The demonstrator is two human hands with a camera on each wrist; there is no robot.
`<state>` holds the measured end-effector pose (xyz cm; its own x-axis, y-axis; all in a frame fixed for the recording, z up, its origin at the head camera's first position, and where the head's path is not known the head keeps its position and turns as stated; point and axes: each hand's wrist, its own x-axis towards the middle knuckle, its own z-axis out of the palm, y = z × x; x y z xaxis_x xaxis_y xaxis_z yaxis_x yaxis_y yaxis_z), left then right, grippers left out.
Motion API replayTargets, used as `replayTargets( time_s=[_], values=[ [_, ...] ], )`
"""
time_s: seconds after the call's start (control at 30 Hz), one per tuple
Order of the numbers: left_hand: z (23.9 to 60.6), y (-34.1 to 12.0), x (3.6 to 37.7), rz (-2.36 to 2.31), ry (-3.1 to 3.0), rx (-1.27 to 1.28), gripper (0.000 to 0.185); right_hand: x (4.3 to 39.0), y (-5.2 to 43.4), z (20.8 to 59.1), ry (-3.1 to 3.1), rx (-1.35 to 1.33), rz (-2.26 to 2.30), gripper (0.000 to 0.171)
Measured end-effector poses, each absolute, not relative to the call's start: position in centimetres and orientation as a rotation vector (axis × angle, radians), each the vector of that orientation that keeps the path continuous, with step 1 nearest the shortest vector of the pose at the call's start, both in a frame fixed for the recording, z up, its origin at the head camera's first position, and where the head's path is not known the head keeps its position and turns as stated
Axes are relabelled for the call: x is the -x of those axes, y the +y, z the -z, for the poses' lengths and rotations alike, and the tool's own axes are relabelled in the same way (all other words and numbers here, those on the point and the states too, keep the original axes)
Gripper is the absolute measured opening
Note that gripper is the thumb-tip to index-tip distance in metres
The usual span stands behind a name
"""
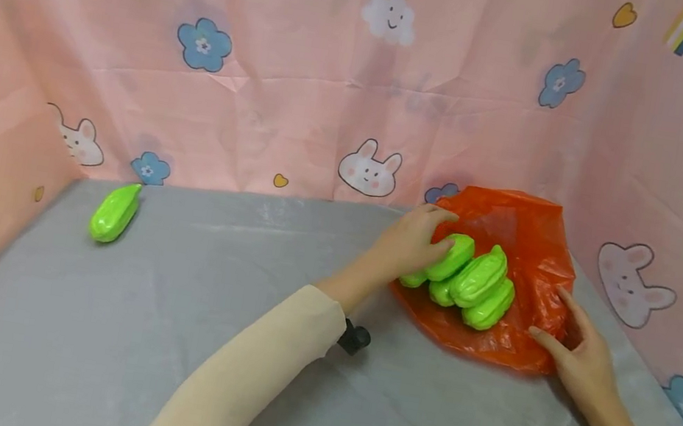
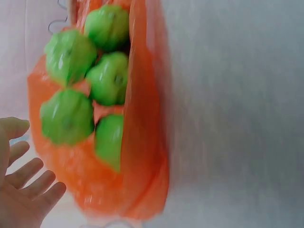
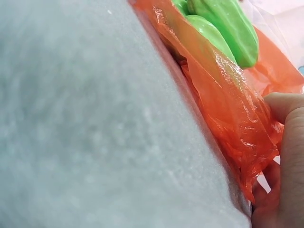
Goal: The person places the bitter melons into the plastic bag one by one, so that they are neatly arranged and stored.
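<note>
Glossy green plastic, ridged and oblong: a single toy fruit (image 1: pixel 114 212) lies far left of the orange bag (image 1: pixel 532 236), close to the pink printed backdrop (image 1: pixel 305 103), long axis tipped up to the right. Grey cloth (image 1: pixel 115 326) covers the table, soft, slightly wrinkled. No readable writing anywhere; the backdrop only has rainbows, bunnies, flowers.

Left hand (image 1: pixel 407 242) sits at the bag's left edge, fingers curled over the nearest green fruit (image 1: pixel 451 257) of the pile, thumb up on the plastic rim. In the left wrist view that hand (image 2: pixel 21 190) looks spread beside the bag (image 2: pixel 142 142), so the grip is loose at best.

Pile of green fruits (image 1: pixel 471 282) lies in the bag's open mouth, same shiny lobed shape, long axes running lower-left to upper-right. Five ends (image 2: pixel 71 85) show end-on in the left wrist view. Bag is thin crinkly translucent film, lying flat on the cloth.

Right hand (image 1: pixel 580 355) is at the bag's right edge, fingers (image 3: pixel 285 123) pinching the film (image 3: pixel 228 104).
</note>
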<state>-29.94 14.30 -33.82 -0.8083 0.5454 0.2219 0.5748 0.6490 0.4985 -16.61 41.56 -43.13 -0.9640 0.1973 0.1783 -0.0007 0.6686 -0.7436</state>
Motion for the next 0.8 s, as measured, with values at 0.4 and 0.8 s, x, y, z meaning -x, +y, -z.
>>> replayTargets(
  time_s=[0.4,0.8],
  values=[
    [31.1,6.9,31.0,0.83,-2.756,0.843,0.045,16.7,42.0,43.8,-2.654,0.196,-1.165,0.078],
    [28.8,-3.5,32.2,0.781,-2.712,0.554,0.044,17.0,41.4,44.0,-2.62,0.189,-1.214,0.079]
  ],
)
